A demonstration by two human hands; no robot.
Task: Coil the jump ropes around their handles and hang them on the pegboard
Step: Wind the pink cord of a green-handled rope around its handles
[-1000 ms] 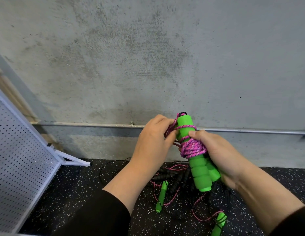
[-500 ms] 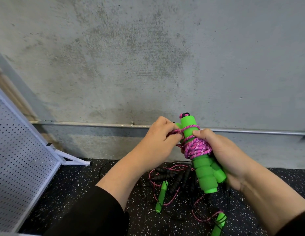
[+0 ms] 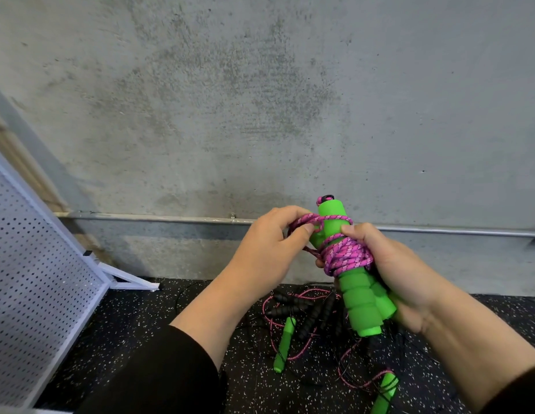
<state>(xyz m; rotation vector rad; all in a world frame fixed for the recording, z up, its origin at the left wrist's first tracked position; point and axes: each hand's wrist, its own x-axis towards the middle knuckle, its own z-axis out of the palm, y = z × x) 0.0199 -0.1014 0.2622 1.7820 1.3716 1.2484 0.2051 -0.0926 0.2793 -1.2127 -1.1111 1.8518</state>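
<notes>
1. Right hand (image 3: 400, 273) grips the paired green handles (image 3: 358, 303) upright, chest-high; left hand (image 3: 269, 249) pinches the pink rope (image 3: 347, 255) end, coiling nearly done.
2. Next, I judge: tuck the end.
3. More ropes (image 3: 305, 312) lie on the floor; pegboard (image 3: 36, 279) stands far left.

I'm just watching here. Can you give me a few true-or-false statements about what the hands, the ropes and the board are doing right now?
1. The right hand grips the green handles. True.
2. The left hand rests empty on the floor. False: it pinches the pink rope near the handle tops.
3. The pink rope is coiled round the handles. True.
4. The pegboard already carries a rope. False: none shows on it.
5. More ropes lie on the floor. True.
</notes>
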